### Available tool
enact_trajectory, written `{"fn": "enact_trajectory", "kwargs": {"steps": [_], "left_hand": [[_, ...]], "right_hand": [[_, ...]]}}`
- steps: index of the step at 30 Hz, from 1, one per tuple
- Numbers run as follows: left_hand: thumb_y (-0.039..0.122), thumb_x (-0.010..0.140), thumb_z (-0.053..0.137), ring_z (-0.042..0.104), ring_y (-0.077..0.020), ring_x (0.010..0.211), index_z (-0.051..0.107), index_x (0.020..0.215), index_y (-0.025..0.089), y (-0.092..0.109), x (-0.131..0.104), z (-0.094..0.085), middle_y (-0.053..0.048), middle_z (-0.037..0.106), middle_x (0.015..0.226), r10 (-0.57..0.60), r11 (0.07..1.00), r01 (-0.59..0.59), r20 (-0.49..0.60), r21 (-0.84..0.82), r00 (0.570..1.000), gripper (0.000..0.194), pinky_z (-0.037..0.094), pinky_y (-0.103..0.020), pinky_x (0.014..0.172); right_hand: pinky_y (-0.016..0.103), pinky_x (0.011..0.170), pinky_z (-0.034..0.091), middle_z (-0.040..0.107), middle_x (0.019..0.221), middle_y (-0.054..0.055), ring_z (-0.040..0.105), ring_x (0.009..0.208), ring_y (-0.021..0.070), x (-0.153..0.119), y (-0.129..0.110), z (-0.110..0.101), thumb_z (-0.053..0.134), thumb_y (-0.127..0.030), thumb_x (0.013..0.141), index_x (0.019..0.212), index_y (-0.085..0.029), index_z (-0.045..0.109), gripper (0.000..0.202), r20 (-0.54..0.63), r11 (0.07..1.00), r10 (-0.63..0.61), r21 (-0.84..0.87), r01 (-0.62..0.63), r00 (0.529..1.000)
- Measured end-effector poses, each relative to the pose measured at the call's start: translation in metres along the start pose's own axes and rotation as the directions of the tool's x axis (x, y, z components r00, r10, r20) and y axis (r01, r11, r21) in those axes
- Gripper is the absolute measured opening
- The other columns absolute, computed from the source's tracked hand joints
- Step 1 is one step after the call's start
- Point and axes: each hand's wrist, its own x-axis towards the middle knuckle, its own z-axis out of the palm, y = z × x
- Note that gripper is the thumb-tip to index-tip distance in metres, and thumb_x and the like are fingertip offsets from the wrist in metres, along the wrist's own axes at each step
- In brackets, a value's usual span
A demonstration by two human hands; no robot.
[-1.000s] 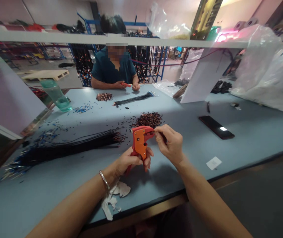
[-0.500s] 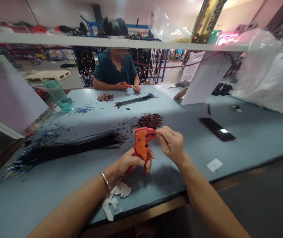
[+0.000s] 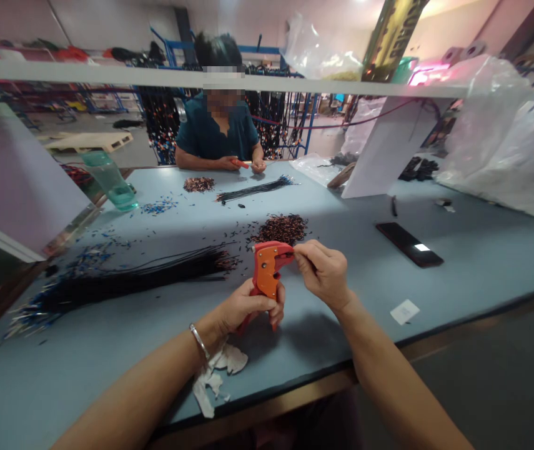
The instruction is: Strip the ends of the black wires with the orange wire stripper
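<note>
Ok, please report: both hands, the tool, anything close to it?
Left hand gripping red-orange wire stripper. Right hand pinched shut at its nose, contents unclear. Scrap pile just beyond.

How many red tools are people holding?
2: one orange-and-red tool in the left grip, and one red tool held by the person across the table. Others may be hidden.

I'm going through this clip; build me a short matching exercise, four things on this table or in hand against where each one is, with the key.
Things:
1. Red-and-orange tool
2. Phone
3. Green bottle
4. Crumpled white tissue

Places:
A. On the table, right of both hands
B. Beside the table's near edge
C. Near the white panel at left
D. Gripped in the left hand

Pairs: 1-D, 2-A, 3-C, 4-B
</note>
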Motion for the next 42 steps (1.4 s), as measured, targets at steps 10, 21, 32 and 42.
{"fn": "enact_trajectory", "kwargs": {"steps": [10, 21, 32, 42], "left_hand": [[0.032, 0.076, 0.068, 0.046, -0.0099, 0.046, 0.048, 0.069, 0.014, 0.001, 0.001, 0.001, 0.003, 0.046, 0.055, -0.029, 0.999, 0.03, -0.018, 0.041, 0.999, 0.027, 0.04, -0.028, 0.052], [0.041, 0.074, 0.071, 0.04, -0.0063, 0.039, 0.043, 0.064, 0.016, 0.0, 0.0, 0.003, 0.006, 0.041, 0.049, -0.054, 0.997, 0.057, -0.066, 0.043, 0.996, 0.039, 0.037, -0.024, 0.045], [0.043, 0.071, 0.073, 0.039, -0.0056, 0.034, 0.041, 0.063, 0.017, -0.004, 0.002, 0.006, 0.008, 0.039, 0.047, -0.034, 0.999, 0.036, -0.101, 0.019, 0.994, 0.042, 0.036, -0.022, 0.04], [0.033, 0.075, 0.068, 0.043, -0.0074, 0.041, 0.042, 0.068, 0.017, 0.009, 0.003, 0.001, 0.007, 0.04, 0.051, 0.138, 0.986, -0.157, -0.245, -0.062, 0.96, 0.031, 0.041, -0.026, 0.051]], "right_hand": [[0.02, 0.054, 0.04, 0.065, 0.067, 0.001, 0.053, 0.052, 0.0085, -0.001, 0.001, 0.001, 0.049, -0.013, 0.087, 0.084, -0.018, 0.059, 0.011, 0.009, 0.997, -0.009, -0.083, 0.01, 1.0], [0.021, 0.049, 0.035, 0.062, 0.06, -0.002, 0.051, 0.045, 0.0084, -0.009, -0.001, 0.013, 0.047, -0.013, 0.087, 0.088, -0.018, 0.058, 0.012, -0.064, 0.98, -0.006, -0.198, -0.007, 0.998], [0.021, 0.05, 0.036, 0.061, 0.059, -0.002, 0.05, 0.043, 0.0088, -0.013, 0.003, 0.02, 0.045, -0.017, 0.089, 0.09, -0.018, 0.06, 0.015, -0.056, 0.972, 0.045, -0.229, -0.056, 0.997], [0.019, 0.05, 0.036, 0.057, 0.055, -0.003, 0.047, 0.043, 0.0079, -0.012, 0.024, 0.013, 0.049, -0.017, 0.088, 0.085, -0.017, 0.061, 0.012, -0.127, 0.949, 0.119, -0.277, -0.15, 0.985]]}}
